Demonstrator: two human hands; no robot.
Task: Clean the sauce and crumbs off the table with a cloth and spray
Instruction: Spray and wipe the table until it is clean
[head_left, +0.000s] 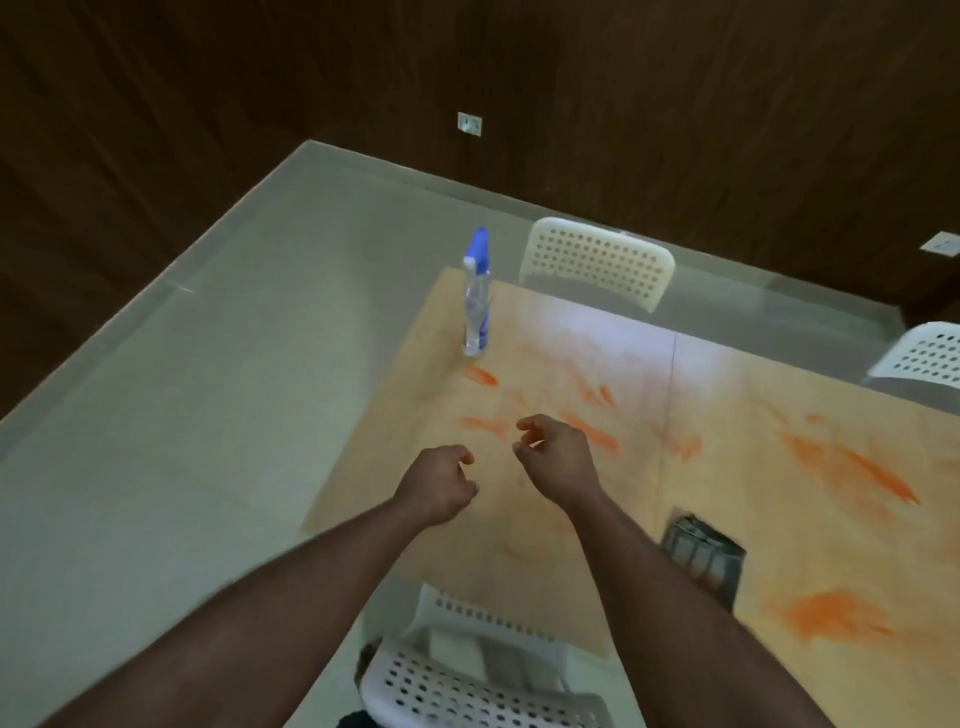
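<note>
A light wooden table (545, 525) carries several orange sauce smears (852, 467), some near the far left corner and larger ones on the right. A clear spray bottle with a blue head (477, 299) stands upright near the table's far left corner. My left hand (439, 486) hovers over the table's left part with fingers loosely curled and nothing in it. My right hand (556, 457) is beside it, fingers apart and curved, also holding nothing. Both hands are well short of the bottle. I see no cloth that I can identify.
A white perforated chair (597, 262) stands at the table's far side, another (930, 356) at the far right, and a third (467, 680) just below my arms. A dark grey boxy object (704, 553) lies near the table's front. Pale floor spreads left; dark wooden walls behind.
</note>
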